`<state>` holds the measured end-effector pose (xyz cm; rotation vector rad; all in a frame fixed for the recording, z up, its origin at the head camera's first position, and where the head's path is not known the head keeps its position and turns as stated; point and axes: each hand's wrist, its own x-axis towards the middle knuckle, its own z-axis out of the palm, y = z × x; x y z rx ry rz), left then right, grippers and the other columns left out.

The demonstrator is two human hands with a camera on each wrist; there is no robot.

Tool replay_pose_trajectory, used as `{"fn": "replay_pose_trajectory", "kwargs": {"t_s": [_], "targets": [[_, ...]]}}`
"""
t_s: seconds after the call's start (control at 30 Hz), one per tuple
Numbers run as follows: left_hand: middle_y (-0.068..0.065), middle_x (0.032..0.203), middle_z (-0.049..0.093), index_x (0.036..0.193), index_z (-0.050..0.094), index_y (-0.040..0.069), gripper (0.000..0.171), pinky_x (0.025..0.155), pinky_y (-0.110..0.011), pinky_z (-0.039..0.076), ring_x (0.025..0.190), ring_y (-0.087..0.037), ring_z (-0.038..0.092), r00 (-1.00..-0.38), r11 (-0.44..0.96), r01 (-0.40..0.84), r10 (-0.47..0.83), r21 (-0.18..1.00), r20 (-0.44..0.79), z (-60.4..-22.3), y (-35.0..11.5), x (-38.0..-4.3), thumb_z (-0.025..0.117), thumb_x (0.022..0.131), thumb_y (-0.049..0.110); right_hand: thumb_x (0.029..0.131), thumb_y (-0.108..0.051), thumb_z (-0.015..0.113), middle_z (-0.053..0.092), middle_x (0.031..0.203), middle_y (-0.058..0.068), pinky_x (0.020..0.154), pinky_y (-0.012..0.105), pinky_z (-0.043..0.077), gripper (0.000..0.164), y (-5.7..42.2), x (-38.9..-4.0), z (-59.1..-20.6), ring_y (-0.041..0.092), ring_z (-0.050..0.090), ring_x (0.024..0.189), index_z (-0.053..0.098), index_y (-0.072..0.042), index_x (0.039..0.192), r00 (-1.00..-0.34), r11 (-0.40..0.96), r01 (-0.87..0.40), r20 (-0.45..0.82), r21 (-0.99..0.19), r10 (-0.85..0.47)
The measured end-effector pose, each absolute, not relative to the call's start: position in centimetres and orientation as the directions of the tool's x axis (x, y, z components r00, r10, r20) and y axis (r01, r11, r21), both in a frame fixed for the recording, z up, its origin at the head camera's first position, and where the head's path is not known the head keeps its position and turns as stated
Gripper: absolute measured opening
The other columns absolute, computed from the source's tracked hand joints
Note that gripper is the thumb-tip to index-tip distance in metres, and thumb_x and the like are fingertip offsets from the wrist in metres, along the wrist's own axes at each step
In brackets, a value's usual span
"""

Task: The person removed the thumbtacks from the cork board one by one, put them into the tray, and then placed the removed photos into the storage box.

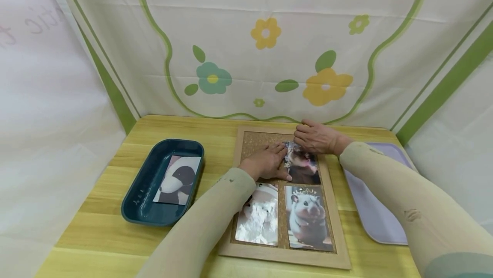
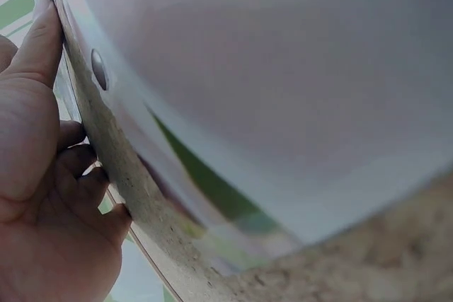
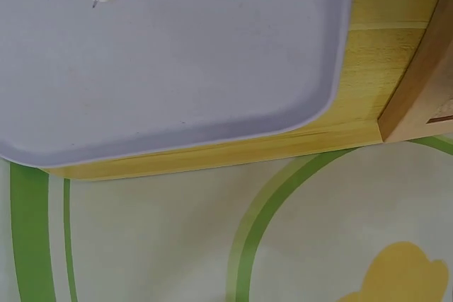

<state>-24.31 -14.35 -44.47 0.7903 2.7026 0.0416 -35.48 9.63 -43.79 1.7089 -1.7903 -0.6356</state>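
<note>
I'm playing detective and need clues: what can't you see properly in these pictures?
Head view: the right hand hides anything in its grasp and part of the top photo.
Head view: glare washes out much of the lower-left photo.
Head view: the right sleeve covers part of the lavender tray.
Left wrist view: the nearest photo is too blurred to recognise.
Right wrist view: the picture's edges cut off the tray.
</note>
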Motion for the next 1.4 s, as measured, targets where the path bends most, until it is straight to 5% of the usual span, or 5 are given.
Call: {"fn": "replay_pose_trajectory", "kwargs": {"t_s": [0.57, 0.87, 1.07, 1.4], "targets": [[-0.005, 0.178, 0.016, 0.17, 0.023, 0.014, 0.109, 0.131, -0.042, 0.023, 0.163, -0.025, 0.019, -0.812, 0.864, 0.481, 0.504, 0.153, -0.295, -44.1, -14.8, -25.6, 0.062, 0.09, 0.078, 0.092, -0.036, 0.068, 0.055, 0.092, 0.011, 0.093, 0.047, 0.047, 0.034, 9.8, -34.7, -43.0, 0.03, 0.052, 0.09, 0.053, -0.005, 0.092, -0.048, 0.15, -0.698, 0.164, 0.7, -0.985], [-0.006, 0.177, 0.019, 0.169, 0.026, 0.014, 0.112, 0.13, -0.04, 0.027, 0.162, -0.025, 0.023, -0.815, 0.871, 0.472, 0.489, 0.135, -0.31, -43.5, -15.2, -26.2, 0.068, 0.087, 0.077, 0.102, -0.026, 0.046, 0.057, 0.094, 0.011, 0.092, 0.048, 0.046, 0.024, 9.9, -34.1, -42.3, 0.032, 0.053, 0.091, 0.053, -0.006, 0.092, -0.06, 0.193, -0.685, 0.209, 0.702, -0.976], [-0.006, 0.177, 0.02, 0.169, 0.026, 0.014, 0.111, 0.129, -0.042, 0.028, 0.162, -0.027, 0.025, -0.818, 0.867, 0.472, 0.499, 0.161, -0.287, -43.7, -15.3, -26.4, 0.069, 0.087, 0.076, 0.112, -0.021, 0.022, 0.056, 0.09, 0.011, 0.088, 0.047, 0.047, 0.041, 10.3, -34.1, -42.0, 0.032, 0.052, 0.088, 0.053, -0.006, 0.09, -0.048, 0.232, -0.698, 0.279, 0.678, -0.959], [-0.008, 0.176, 0.022, 0.168, 0.03, 0.016, 0.094, 0.127, -0.044, 0.033, 0.159, -0.029, 0.031, -0.832, 0.861, 0.454, 0.502, 0.231, -0.235, -43.7, -15.9, -26.3, 0.06, 0.097, 0.07, 0.112, -0.022, 0.026, 0.055, 0.086, 0.011, 0.084, 0.047, 0.046, 0.039, 11.0, -33.8, -41.8, 0.032, 0.049, 0.084, 0.051, -0.005, 0.087, -0.045, 0.286, -0.683, 0.352, 0.672, -0.935]]}}
